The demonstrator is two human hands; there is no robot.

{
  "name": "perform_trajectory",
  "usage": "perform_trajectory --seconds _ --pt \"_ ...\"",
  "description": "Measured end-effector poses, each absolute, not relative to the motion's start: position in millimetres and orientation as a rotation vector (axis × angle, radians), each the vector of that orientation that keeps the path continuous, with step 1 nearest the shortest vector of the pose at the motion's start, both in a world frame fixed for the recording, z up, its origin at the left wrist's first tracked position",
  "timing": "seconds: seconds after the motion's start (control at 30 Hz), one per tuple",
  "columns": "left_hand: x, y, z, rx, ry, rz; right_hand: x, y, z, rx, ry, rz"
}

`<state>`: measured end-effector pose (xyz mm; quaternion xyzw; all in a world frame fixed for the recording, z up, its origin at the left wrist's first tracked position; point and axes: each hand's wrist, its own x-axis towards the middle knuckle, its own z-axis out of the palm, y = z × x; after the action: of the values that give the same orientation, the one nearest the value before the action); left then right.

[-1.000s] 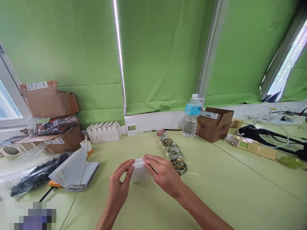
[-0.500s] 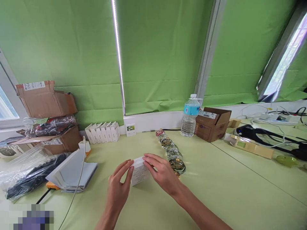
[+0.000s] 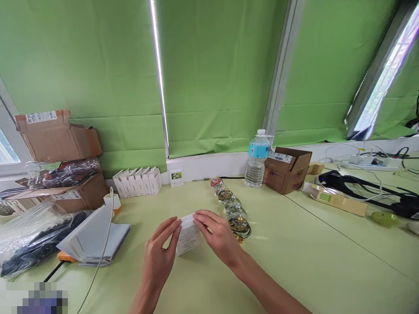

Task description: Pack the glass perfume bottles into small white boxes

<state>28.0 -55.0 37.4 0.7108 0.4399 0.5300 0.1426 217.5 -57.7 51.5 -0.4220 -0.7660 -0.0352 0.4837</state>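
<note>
A small white box [image 3: 189, 238] with printed text on its front stands upright on the pale green table, between my two hands. My left hand [image 3: 161, 253] pinches its upper left corner with thumb and fingertips. At the upper right corner, the fingers of my right hand [image 3: 218, 237] are closed on the box too. Just beyond my right hand lies a row of round, clear-wrapped packets [image 3: 233, 209] with gold bits, stretching back toward the wall. Several similar white boxes [image 3: 137, 182] stand in a row at the back left, near a small white card with a green picture [image 3: 176, 178].
A water bottle [image 3: 257, 159] and an open cardboard box [image 3: 286, 170] stand at the back right. Stacked cartons [image 3: 59, 139], a plastic bag [image 3: 36, 235], papers [image 3: 108, 242] and a cable [image 3: 104, 253] occupy the left. Black straps [image 3: 360, 192] and a power strip [image 3: 371, 162] lie far right.
The view has shifted slightly, so everything sits a little further left. Both hands keep their grip on the white box, with almost no other movement.
</note>
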Motion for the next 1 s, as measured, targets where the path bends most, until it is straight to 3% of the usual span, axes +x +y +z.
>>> perform_trajectory --seconds 0.63,0.8,1.0 --pt "28.0 -55.4 28.9 2.24 1.339 1.4 210.0 -72.3 53.5 -1.344 -1.997 -0.265" --pt "30.7 -59.8 34.9 2.028 1.34 1.416 199.5 -81.2 49.2 -1.616 -1.976 0.186" --pt "20.3 -52.3 31.8 1.55 1.206 1.266 195.1 -90.7 58.5 -1.302 -1.99 0.689"
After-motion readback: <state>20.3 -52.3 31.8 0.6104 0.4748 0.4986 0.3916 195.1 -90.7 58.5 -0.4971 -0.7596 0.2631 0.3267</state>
